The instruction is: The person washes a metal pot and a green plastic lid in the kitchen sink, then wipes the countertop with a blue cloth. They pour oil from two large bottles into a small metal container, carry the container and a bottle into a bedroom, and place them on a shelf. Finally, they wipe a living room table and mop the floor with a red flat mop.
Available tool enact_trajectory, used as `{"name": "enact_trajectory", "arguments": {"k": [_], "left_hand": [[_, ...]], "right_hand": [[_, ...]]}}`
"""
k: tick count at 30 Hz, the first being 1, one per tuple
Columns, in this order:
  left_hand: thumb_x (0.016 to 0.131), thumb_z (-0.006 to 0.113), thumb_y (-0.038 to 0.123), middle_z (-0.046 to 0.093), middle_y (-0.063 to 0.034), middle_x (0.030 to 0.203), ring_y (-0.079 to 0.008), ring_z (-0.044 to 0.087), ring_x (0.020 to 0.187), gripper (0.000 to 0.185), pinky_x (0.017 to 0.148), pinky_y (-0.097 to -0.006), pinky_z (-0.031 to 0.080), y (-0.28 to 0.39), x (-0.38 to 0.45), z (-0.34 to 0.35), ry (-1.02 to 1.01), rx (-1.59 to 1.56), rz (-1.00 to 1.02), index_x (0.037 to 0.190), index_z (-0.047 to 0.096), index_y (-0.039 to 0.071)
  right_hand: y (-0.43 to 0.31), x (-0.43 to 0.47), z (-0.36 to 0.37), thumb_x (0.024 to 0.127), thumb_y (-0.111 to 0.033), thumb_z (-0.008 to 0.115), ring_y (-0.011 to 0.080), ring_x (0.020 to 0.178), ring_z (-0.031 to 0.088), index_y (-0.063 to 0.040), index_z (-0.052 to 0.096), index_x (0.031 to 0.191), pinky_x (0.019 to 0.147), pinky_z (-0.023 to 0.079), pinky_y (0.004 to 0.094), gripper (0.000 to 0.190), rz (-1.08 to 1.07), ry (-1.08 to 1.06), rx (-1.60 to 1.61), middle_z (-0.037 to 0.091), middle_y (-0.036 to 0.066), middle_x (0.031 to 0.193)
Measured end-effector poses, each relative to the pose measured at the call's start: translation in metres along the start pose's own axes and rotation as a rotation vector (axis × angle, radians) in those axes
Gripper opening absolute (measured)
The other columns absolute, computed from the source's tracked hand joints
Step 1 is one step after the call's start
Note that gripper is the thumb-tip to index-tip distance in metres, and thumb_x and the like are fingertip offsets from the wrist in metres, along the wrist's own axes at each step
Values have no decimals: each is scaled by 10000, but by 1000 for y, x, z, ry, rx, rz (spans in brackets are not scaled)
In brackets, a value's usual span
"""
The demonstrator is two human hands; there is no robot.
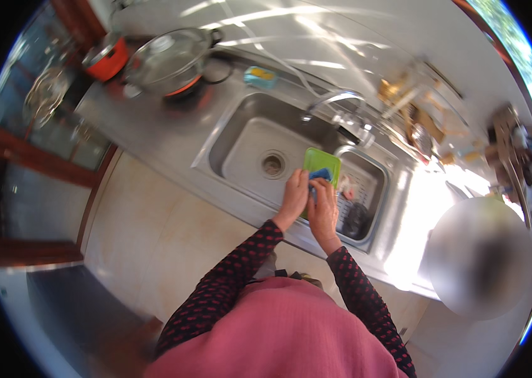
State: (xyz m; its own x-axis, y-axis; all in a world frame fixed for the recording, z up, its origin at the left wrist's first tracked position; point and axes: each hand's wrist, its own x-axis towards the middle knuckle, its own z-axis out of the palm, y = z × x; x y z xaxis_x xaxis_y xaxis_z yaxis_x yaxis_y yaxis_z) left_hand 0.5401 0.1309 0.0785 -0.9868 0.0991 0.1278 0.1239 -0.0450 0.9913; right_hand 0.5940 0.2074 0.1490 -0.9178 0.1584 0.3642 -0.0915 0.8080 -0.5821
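My left hand and my right hand are close together over the divider of a steel double sink. Between their fingers is a blue cloth, bunched up. Under the hands lies a green plastic tray or board, reaching across the divider between the large and the small basin. My right hand's fingers are closed on the cloth; the left fingertips touch its near left side, and their grip is partly hidden. The chrome faucet stands behind, its spout over the large basin.
A dark bundle and a pinkish item lie in the small basin. A glass-lidded pot and an orange pot stand at the back left. Near the sink's back edge is a light-blue soap dish. Utensils stand at the right.
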Motion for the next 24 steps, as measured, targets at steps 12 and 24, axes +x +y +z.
{"name": "enact_trajectory", "arguments": {"k": [12,24], "left_hand": [[1026,456,197,513,-182,711,-257,483,623,255,599,-391,421,83,-155,95,-627,149,138,903,517,-18],[1023,440,217,612,-210,822,-352,606,749,250,661,-442,462,114,-443,279,-1218,-39,203,947,539,0]], "right_hand": [[69,-179,-120,888,-119,569,364,981,591,-102,541,1217,814,494,456,331,645,536,-161,558,118,1188],[15,-466,-256,939,-209,556,343,948,605,-75,560,1099,745,503,438,209,923,1012,-195,574,134,1045]]}}
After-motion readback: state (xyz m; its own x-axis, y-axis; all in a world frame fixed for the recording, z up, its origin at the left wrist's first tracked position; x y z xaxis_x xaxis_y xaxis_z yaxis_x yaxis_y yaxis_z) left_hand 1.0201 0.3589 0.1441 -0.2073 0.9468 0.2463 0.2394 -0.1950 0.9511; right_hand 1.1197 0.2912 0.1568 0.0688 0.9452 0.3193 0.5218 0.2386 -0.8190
